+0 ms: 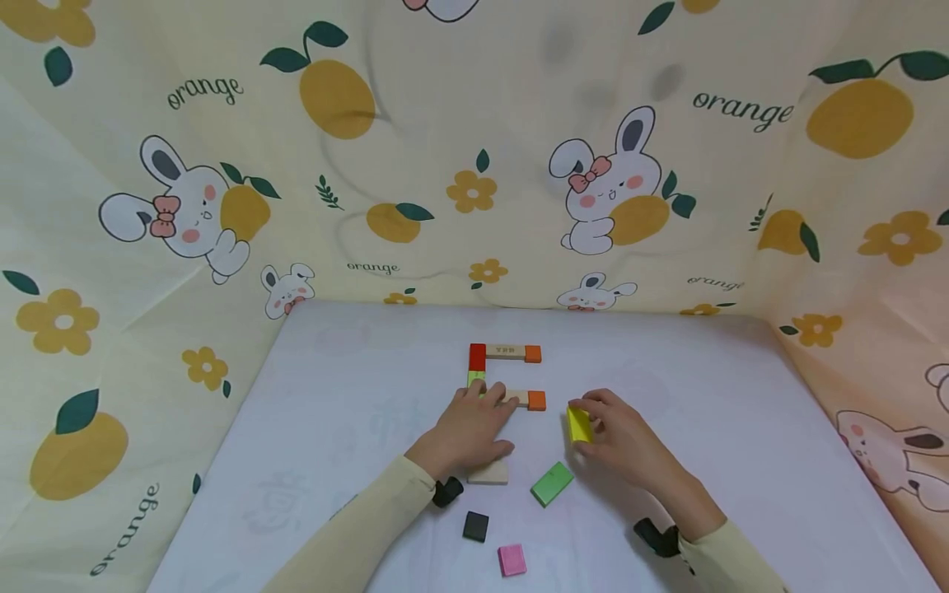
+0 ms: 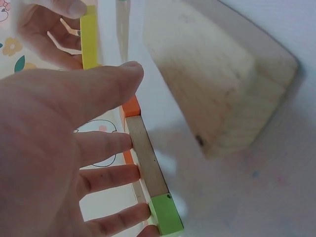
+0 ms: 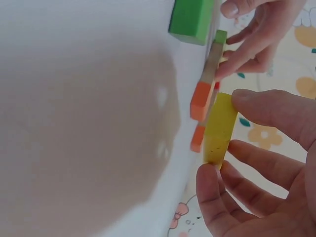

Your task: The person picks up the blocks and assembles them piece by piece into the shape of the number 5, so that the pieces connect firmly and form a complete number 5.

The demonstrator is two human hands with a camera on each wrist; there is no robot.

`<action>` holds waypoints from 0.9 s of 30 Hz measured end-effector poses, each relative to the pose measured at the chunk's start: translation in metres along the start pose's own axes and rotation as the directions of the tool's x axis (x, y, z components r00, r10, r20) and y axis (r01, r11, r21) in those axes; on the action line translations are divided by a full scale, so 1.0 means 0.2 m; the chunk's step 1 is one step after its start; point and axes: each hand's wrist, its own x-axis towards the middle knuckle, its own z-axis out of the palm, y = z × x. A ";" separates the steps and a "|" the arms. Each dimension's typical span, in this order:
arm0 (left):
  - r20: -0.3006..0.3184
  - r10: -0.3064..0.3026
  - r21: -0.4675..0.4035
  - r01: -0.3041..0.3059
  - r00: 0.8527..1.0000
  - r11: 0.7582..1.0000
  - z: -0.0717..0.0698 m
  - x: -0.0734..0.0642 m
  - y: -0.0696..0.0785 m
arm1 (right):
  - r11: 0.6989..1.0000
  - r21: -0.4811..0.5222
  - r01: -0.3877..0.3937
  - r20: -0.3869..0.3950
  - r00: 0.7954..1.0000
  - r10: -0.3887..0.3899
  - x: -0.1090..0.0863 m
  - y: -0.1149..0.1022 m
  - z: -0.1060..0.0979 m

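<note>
Between its thumb and fingertips, my right hand (image 1: pixel 626 436) pinches a yellow block (image 1: pixel 579 425), held above the white table. My left hand (image 1: pixel 473 428) lies over a layout of blocks, fairly straight fingers touching a wooden block (image 2: pixel 147 155) and a green block (image 2: pixel 167 215). The layout also has a red block (image 1: pixel 478 357), an upper wooden block (image 1: pixel 506 352) and two orange blocks, one at the top right (image 1: pixel 533 354) and one below it (image 1: pixel 537 401). Part of the layout is hidden by the left hand.
Nearer me lie a loose wooden block (image 1: pixel 488 473), a green block (image 1: pixel 552 483), a black block (image 1: pixel 476 526) and a pink block (image 1: pixel 511 560). A patterned cloth (image 1: pixel 474 239) stands behind and beside the table (image 1: pixel 356 362). Each wrist carries a black device.
</note>
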 end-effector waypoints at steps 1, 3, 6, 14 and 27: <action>0.001 -0.001 0.002 0.001 1.000 1.000 0.00 0.00 0.00 | 1.000 0.003 -0.001 0.002 1.000 0.001 0.01 -0.01 0.00; 0.006 -0.003 0.004 0.003 1.000 1.000 0.00 0.00 0.00 | 1.000 0.010 -0.001 0.005 1.000 0.001 0.02 -0.02 0.01; 0.016 -0.004 0.003 0.004 1.000 1.000 0.00 0.00 0.00 | 1.000 0.026 -0.012 0.009 1.000 0.012 0.03 -0.04 0.03; 0.027 -0.007 -0.013 0.008 1.000 1.000 0.00 0.00 0.00 | 0.999 0.032 -0.021 0.019 1.000 0.020 0.06 -0.08 0.06; 0.032 -0.007 -0.017 0.007 0.999 1.000 -0.02 0.00 -0.01 | 1.000 -0.001 -0.014 0.034 0.999 0.014 0.10 -0.12 0.12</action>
